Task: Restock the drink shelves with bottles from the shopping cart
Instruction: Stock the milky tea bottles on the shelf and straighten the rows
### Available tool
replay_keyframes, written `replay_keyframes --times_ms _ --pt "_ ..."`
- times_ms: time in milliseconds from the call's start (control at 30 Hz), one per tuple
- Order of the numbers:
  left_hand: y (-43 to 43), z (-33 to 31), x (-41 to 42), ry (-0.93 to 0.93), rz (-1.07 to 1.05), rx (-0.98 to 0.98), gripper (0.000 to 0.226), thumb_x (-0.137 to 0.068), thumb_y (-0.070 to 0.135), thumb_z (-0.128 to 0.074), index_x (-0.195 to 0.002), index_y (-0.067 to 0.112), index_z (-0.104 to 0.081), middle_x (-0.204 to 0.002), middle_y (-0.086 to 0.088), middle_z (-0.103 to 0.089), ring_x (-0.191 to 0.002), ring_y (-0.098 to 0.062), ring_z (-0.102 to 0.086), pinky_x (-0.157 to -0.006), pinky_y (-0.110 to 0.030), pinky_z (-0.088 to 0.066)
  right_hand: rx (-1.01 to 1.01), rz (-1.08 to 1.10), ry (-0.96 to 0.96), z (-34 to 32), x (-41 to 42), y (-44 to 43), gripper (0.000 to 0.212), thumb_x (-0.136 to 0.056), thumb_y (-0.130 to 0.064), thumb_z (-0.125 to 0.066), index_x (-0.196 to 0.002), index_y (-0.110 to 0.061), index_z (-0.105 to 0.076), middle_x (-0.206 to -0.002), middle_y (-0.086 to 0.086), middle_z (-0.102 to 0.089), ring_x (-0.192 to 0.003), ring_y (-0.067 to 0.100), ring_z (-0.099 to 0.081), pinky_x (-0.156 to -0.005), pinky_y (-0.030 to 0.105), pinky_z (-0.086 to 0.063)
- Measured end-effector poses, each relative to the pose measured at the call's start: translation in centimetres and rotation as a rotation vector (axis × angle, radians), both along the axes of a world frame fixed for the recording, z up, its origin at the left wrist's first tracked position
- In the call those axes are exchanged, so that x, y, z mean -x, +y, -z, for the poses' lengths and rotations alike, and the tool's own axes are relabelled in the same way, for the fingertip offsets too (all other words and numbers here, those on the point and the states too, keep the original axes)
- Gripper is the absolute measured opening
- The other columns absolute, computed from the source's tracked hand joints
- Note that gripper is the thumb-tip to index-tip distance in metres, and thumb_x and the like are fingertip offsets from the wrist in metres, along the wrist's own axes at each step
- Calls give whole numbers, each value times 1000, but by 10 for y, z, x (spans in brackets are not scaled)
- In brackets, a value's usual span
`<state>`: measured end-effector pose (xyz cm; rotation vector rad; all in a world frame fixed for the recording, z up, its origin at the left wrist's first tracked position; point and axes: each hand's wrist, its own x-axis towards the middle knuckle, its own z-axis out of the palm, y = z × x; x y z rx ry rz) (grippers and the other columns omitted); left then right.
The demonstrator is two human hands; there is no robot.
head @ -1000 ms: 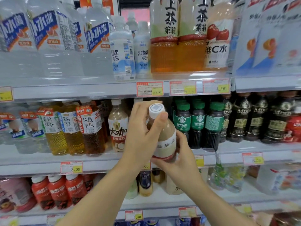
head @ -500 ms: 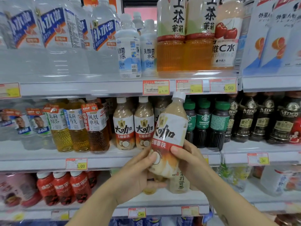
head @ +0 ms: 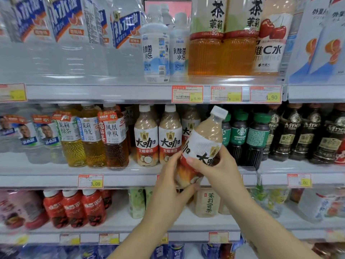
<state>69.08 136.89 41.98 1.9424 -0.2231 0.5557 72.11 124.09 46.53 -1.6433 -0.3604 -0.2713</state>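
A beige latte bottle (head: pixel 206 139) with a white cap and a white-and-red label hangs tilted to the right in front of the middle shelf (head: pixel 130 181). My left hand (head: pixel 170 184) cups its base from the left. My right hand (head: pixel 216 166) grips its lower label from the right. Two matching latte bottles (head: pixel 157 136) stand upright on the shelf just left of it, and a third (head: pixel 188 126) stands partly hidden behind it. The shopping cart is out of view.
Green-capped coffee bottles (head: pixel 248 135) and dark coffee bottles (head: pixel 306 131) stand right of the held bottle. Yellow and brown tea bottles (head: pixel 93 139) stand to the left. Large water and tea bottles fill the top shelf (head: pixel 104 92). Red bottles (head: pixel 72 208) line the lower shelf.
The bottle has swung from cap-toward-me to base-down, tilted right. My left hand has dropped from its neck to its base, my right thumb now lies across the label.
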Motion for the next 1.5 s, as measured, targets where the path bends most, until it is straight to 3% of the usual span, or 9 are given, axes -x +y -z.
replay_keyframes --times_ms 133,300,700,867,1000,1133,1300,1400,1500 --pt "29 -11 -16 -104 -172 -304 61 -84 34 -63 -136 42 -31 -135 23 -32 -120 5 -34 -97 -18 -33 9 142 -181 -4 -15 9 60 -67 -20 -82 -116 -31 -48 -105 -22 -59 -95 -15 -54 -76 0 -41" --pt "63 3 -35 -214 -413 -486 54 -82 23 -66 -133 27 -45 -137 -1 -39 -126 -24 -35 -94 -43 -45 79 249 -267 4 -44 23 74 -68 -19 -81 -130 -26 -40 -125 -8 -55 -116 5 -52 -100 26 -43" --pt "79 15 -62 -200 -403 -626 71 -79 24 -68 -139 30 -30 -149 -8 -10 -137 -42 -18 -89 -54 -50 203 292 -174 25 -83 39 68 -76 -13 -73 -133 -17 -35 -124 2 -57 -116 17 -54 -99 37 -46" --pt "78 17 -63 -220 -385 -578 69 -80 25 -67 -140 29 -32 -150 -5 -5 -136 -40 -19 -82 -46 -55 271 269 -73 21 -101 44 76 -83 -16 -67 -143 -12 -22 -136 9 -47 -127 23 -45 -105 40 -40" --pt "78 17 -62 -232 -372 -564 65 -81 23 -67 -139 25 -37 -150 -2 -3 -138 -37 -16 -86 -43 -51 414 308 -148 31 -77 48 82 -92 -15 -54 -149 -17 4 -157 7 -7 -145 21 -12 -111 25 -18" --pt "82 18 -58 -227 -351 -550 66 -82 21 -67 -141 23 -36 -152 -3 0 -130 -18 -20 -91 -31 -42 692 273 -306 59 -54 44 66 -98 -16 -41 -148 -32 -1 -156 5 16 -146 27 -5 -115 34 -24" --pt "86 18 -58 -215 -321 -592 66 -82 19 -67 -140 20 -37 -151 -2 1 -137 -16 -10 -99 -28 -23 847 280 -228 52 -65 38 63 -98 -14 -36 -148 -36 -6 -156 12 17 -137 36 -28 -90 40 -49" --pt "85 17 -57 -220 -325 -588 66 -81 17 -68 -139 18 -38 -151 -9 -4 -122 10 -1 -93 -26 -27 836 261 -212 48 -72 36 63 -97 -12 -37 -148 -35 -9 -156 11 15 -141 34 -19 -99 40 -44" --pt "86 16 -57 -234 -324 -588 67 -79 16 -69 -139 18 -39 -151 -8 -5 -118 14 0 -89 -25 -30 832 276 -246 46 -78 36 62 -94 -8 -42 -148 -31 -20 -155 13 4 -137 35 -19 -103 40 -38"
